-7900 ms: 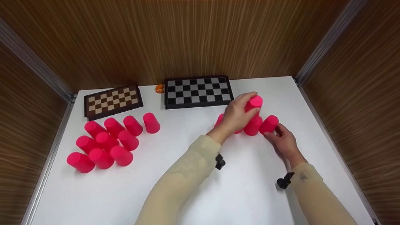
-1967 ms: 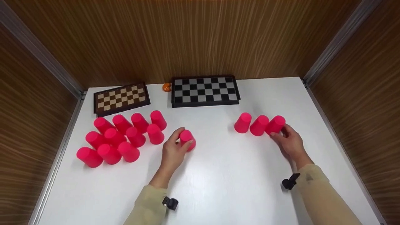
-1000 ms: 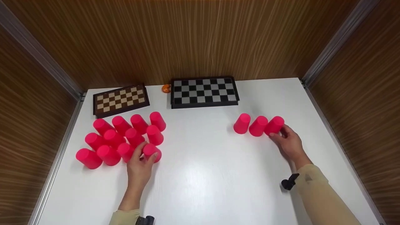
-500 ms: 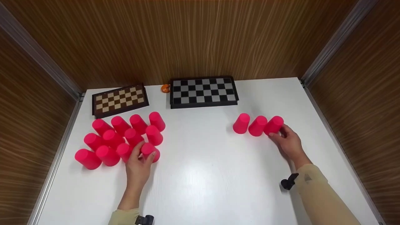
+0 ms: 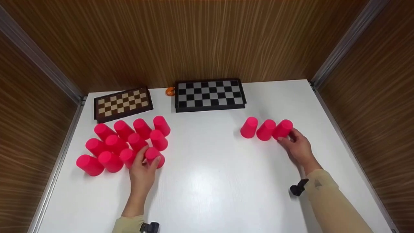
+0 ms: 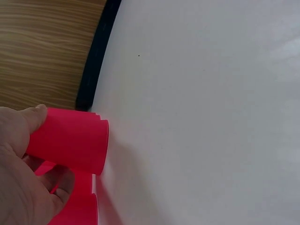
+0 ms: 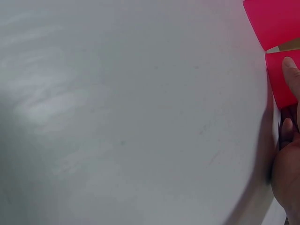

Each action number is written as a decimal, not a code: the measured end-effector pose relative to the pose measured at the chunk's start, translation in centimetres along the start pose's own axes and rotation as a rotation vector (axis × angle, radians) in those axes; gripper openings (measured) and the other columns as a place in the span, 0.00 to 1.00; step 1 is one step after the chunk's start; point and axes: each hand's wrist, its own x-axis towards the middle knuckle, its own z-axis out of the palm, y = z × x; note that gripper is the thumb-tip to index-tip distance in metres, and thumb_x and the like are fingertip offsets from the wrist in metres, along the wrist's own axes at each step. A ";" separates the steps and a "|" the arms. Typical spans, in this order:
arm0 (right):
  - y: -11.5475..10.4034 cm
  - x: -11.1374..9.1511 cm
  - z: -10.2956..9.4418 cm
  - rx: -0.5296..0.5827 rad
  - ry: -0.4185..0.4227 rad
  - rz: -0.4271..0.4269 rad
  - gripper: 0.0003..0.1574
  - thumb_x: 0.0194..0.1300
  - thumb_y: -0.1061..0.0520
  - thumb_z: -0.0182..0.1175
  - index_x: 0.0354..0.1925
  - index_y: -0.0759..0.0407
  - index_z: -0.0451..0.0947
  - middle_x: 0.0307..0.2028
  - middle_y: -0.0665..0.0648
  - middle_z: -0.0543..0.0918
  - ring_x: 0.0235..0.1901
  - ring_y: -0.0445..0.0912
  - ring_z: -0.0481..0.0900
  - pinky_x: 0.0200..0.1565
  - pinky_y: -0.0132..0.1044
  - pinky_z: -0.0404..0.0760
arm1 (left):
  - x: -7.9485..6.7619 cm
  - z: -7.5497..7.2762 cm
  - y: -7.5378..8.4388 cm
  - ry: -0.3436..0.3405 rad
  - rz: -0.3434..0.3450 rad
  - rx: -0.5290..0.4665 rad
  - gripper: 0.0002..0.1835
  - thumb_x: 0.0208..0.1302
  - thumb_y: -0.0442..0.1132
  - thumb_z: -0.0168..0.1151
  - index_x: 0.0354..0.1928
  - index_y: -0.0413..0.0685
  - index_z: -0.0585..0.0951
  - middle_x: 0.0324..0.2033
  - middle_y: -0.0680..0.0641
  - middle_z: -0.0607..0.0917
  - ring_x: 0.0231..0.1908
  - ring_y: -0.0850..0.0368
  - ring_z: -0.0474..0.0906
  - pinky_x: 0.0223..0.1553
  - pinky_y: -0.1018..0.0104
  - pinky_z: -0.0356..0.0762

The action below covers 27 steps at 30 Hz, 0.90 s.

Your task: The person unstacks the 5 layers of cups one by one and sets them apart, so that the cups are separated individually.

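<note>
My left hand holds a pink upside-down cup between thumb and fingers, at the right end of the front row of a cluster of similar cups. In the left wrist view the thumb lies along the held cup, and another cup shows beside it. On the right side of the table, my right hand grips the rightmost cup of three in a row. The middle cup and left cup stand beside it. The right wrist view catches the gripped cup at its edge.
Several pink cups, such as the front-left one, stand in rows on the white table. Behind them lie a brown chessboard, a small orange object and a black-and-grey chessboard. Wood-grain panels enclose the table.
My left hand left the right-hand stack and carried a cup leftward to the cluster's front row, where it has stayed for the last second. Fewer cups stand at right. My right hand keeps its place.
</note>
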 end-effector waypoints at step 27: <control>0.2 0.3 -0.1 0.047 -0.028 0.025 0.57 0.70 0.35 0.69 0.85 0.44 0.53 0.81 0.57 0.59 0.81 0.61 0.52 0.72 0.53 0.70 | 2.1 1.6 10.9 0.007 0.235 -0.016 0.40 0.61 0.41 0.81 0.74 0.47 0.75 0.69 0.47 0.79 0.68 0.51 0.75 0.60 0.48 0.83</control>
